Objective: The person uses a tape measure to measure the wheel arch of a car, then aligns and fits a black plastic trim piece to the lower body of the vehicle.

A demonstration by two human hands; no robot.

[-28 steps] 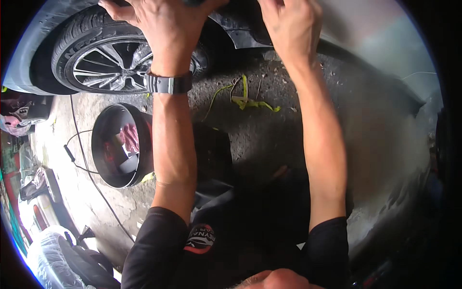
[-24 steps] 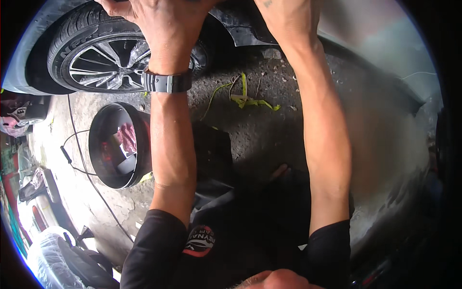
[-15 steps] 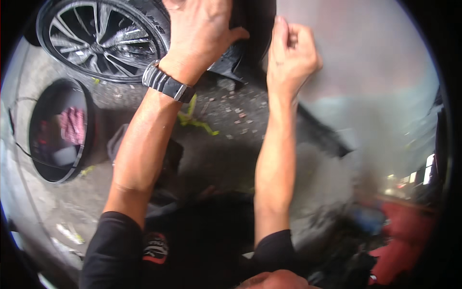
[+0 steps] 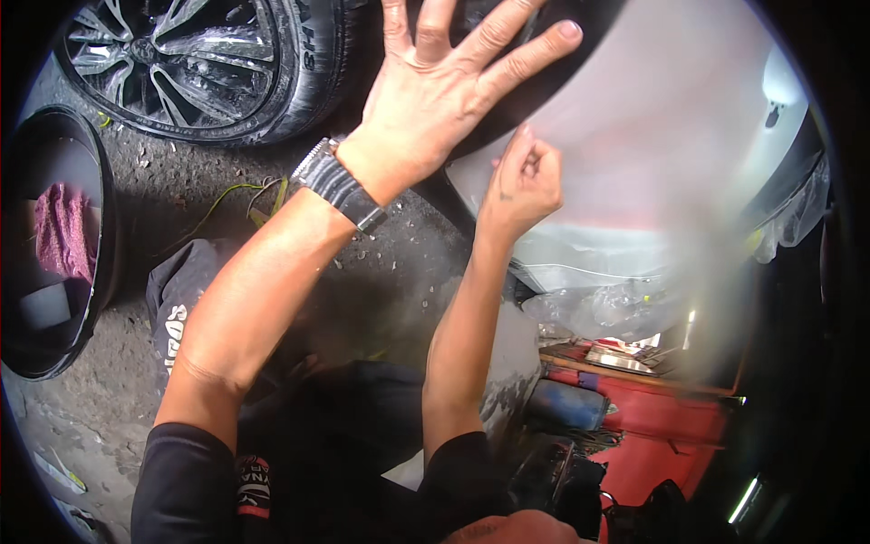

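My left hand (image 4: 421, 113), with a dark watch (image 4: 340, 186) on its wrist, is spread with fingers apart over the dark wheel arch (image 4: 580, 68). Whether its palm touches anything is hidden. My right hand (image 4: 526, 186) is closed, fingers curled and thumb up, at the lower edge of a pale grey car body panel (image 4: 671, 136). What its fingers hold, if anything, I cannot make out. Left of my left hand is a car wheel with a dark tyre (image 4: 317, 82) and a silver-and-black spoked rim (image 4: 145, 54).
A black tub (image 4: 98, 299) at the left holds a pink cloth (image 4: 63, 231) and a grey block (image 4: 45, 306). Crumpled clear plastic (image 4: 598, 310) lies below the panel, by a red cabinet (image 4: 662, 417). Yellow-green strips (image 4: 272, 199) lie on the rough grey floor (image 4: 145, 199).
The view has shifted, bringing the red cabinet and plastic into clearer sight. My left hand's spread fingers now show. My right hand sits lower in the picture, still closed.
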